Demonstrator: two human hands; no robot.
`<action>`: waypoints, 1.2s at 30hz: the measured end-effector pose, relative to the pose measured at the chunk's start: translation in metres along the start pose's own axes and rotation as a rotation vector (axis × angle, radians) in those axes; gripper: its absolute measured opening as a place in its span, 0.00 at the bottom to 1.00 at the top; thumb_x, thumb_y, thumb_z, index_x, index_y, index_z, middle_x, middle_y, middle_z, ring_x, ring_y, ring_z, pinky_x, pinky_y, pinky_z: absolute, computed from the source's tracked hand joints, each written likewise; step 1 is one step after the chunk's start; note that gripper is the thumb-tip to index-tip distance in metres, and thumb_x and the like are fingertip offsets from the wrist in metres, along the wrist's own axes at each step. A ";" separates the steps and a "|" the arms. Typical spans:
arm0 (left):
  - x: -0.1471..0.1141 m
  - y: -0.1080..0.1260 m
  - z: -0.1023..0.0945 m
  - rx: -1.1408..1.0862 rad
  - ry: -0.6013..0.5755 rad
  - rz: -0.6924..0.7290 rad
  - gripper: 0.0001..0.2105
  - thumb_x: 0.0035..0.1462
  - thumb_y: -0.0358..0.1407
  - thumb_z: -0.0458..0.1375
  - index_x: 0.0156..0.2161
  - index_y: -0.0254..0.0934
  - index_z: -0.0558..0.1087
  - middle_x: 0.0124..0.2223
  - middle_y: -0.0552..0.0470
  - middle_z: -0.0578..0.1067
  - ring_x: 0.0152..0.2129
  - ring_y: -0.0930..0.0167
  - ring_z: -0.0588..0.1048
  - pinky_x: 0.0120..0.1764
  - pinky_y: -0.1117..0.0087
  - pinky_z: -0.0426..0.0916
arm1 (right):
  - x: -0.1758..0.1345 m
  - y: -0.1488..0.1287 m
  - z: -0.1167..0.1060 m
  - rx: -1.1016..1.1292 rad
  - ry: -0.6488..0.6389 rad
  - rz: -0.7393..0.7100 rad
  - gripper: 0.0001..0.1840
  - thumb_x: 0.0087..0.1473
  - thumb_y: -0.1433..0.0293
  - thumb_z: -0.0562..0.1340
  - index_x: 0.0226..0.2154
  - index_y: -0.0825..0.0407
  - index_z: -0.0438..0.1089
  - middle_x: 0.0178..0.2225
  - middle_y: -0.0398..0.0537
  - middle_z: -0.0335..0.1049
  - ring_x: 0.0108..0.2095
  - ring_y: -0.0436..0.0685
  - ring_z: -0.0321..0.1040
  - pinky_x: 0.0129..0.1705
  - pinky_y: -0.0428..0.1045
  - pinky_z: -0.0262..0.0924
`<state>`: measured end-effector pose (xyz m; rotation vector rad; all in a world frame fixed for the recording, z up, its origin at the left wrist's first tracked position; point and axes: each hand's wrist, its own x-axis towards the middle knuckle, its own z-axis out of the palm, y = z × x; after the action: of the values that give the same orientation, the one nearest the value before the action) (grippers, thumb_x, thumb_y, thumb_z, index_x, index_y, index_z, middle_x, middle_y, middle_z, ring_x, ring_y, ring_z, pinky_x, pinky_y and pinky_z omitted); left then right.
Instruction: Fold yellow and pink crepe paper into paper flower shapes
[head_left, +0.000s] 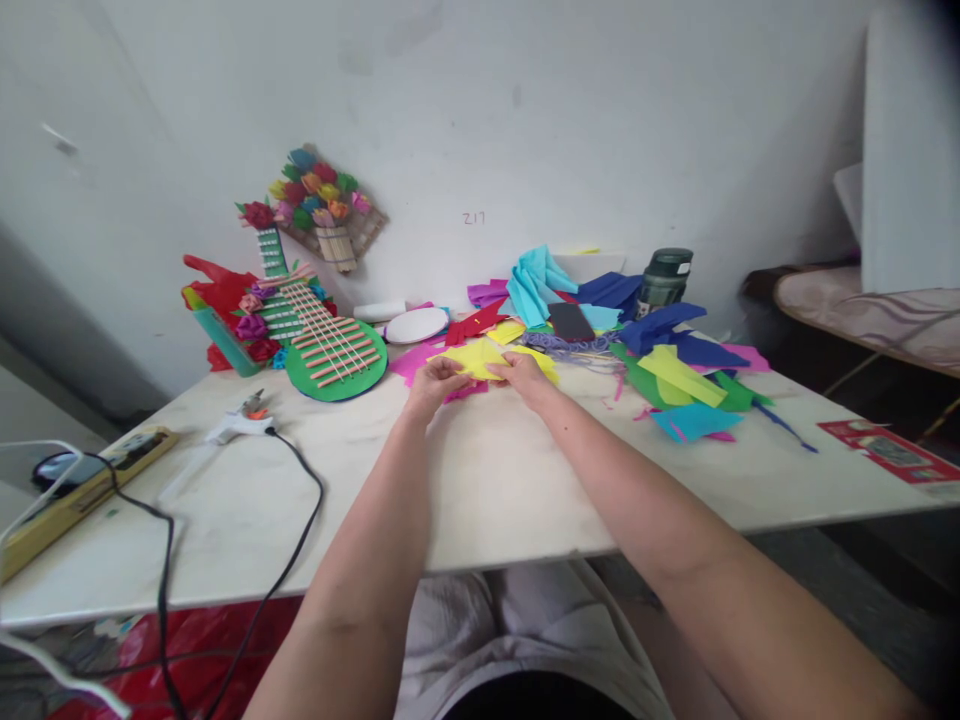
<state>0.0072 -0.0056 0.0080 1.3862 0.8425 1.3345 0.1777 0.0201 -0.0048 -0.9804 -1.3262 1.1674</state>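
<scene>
Yellow crepe paper (480, 358) is held between my two hands above the middle of the table. My left hand (438, 386) pinches its left side, fingers closed on the edge. On the right, my right hand (522, 376) grips the same paper with thumb and fingers together. Pink paper (411, 364) lies under and to the left of the yellow paper. Just behind are red paper (475, 322) and a white oval disc (417, 325). A dark phone (571, 322) rests on the pile of papers to the right.
A green paper guitar (337, 362) leans at the left back, near a flower bouquet (319, 195) on the wall. A glue gun (244, 422) with its black cord and a power strip (90, 485) lie at left. Coloured papers (686, 375) and a dark bottle (664, 280) stand right.
</scene>
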 end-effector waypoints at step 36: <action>0.000 -0.003 0.002 -0.118 0.031 -0.094 0.24 0.33 0.35 0.68 0.38 0.35 0.63 0.27 0.53 0.75 0.25 0.70 0.76 0.34 0.67 0.70 | -0.003 -0.003 0.010 0.011 0.110 -0.015 0.13 0.34 0.63 0.66 0.23 0.54 0.67 0.21 0.40 0.66 0.23 0.48 0.62 0.26 0.44 0.60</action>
<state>0.0093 -0.0052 0.0056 1.2234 0.8263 1.3149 0.1683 0.0156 -0.0016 -1.0108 -1.2365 1.0928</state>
